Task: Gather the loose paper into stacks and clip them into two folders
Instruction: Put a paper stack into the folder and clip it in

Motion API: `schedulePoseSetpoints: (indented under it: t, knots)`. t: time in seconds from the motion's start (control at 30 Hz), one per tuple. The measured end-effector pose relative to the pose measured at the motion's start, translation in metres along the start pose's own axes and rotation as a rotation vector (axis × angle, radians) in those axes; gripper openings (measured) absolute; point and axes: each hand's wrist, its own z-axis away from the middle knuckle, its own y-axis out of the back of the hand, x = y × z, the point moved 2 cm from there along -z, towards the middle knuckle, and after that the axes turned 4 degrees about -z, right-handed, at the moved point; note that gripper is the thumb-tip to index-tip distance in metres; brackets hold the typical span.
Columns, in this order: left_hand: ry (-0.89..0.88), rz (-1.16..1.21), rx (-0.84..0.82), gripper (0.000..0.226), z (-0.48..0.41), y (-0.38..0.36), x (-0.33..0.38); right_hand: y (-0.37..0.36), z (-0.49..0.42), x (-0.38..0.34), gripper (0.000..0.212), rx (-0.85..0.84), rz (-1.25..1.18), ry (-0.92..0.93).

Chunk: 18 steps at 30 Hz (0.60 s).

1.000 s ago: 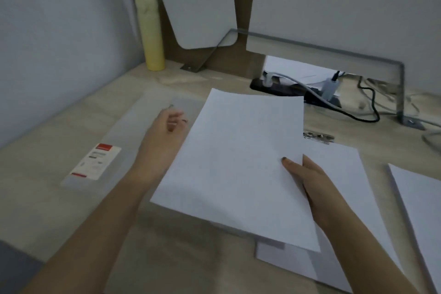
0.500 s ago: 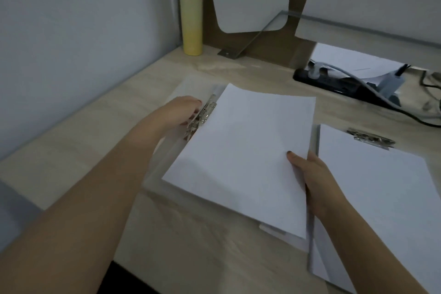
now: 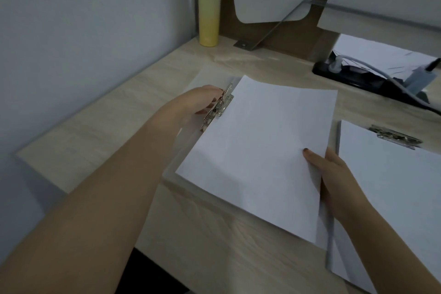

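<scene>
A stack of white paper lies tilted across a translucent folder on the wooden desk. My left hand grips the folder's silver metal clip at the stack's upper left edge. My right hand holds the stack's right edge, thumb on top. To the right lies a second folder with white paper under its own metal clip.
A yellow bottle stands in the back corner by the wall. A black power strip with plugs and cables sits at the back right, under a shelf on a metal bracket. The desk's front edge runs below the stack.
The view swung left and closer. My left hand went from hovering over the folder to gripping its clip. The stack moved with my right hand so its edge meets the clip.
</scene>
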Motion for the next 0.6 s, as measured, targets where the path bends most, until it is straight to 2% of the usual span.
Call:
schedulePoseSetpoints:
  t: [0.17,0.27,0.33,0.43,0.53,0.6]
  knots:
    - [-0.015,0.101,0.042,0.028,0.001,0.004,-0.008,0.000,0.004,0.000,0.026,0.001,0.005,-0.005]
    - [-0.015,0.194,0.056,0.022,0.003,0.007,-0.012,-0.001,0.006,0.000,0.020,0.022,0.015,-0.002]
    - [0.007,0.238,0.059,0.026,0.006,0.010,-0.015,-0.001,0.006,0.000,0.019,0.032,0.023,-0.001]
    - [0.031,0.206,0.030,0.030,0.013,0.016,-0.018,-0.002,0.007,0.000,0.014,0.036,0.044,0.008]
    - [0.066,0.143,-0.022,0.023,0.020,0.021,-0.019,-0.002,0.007,-0.001,0.012,0.036,0.050,0.009]
    - [0.096,0.132,-0.036,0.029,0.023,0.023,-0.021,-0.003,0.007,-0.001,0.013,0.034,0.045,0.014]
